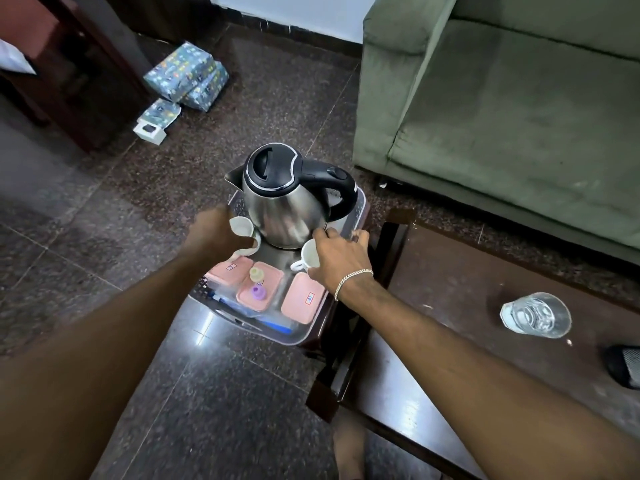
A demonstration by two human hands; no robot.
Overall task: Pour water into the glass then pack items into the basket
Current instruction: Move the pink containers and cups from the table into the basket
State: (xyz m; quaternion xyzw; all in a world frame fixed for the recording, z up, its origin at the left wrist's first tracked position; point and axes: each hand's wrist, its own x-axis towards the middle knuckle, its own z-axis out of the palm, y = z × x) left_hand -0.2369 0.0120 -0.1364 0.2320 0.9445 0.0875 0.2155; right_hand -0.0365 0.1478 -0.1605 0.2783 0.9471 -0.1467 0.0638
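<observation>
Down on the floor, one plastic basket (360, 202) is sitting just beside the left end of the dark wooden surface (485, 306). Inside it one steel electric kettle (287, 202) is standing upright at the far end, and three pink lidded boxes (300, 302) are lying in a row at the near end. Two small bottle tops, one yellowish (255, 274) and one purple (258, 292), are sitting on the middle box.

Two white cups are being held over the basket, one in each hand. The left hand (218, 230) is gripping the left cup (241, 226) just left of the kettle's base, fingers curled around its side. The right hand (341, 258) is holding the right cup (311, 256) tilted on its side, near the kettle's near right; its fingers are wrapped over the cup's body, with the handle pointing toward the boxes. A chain bracelet (351, 280) is circling that wrist.

One glass (535, 315) with water in it is standing on the surface, well apart to the right, far from both hands.
</observation>
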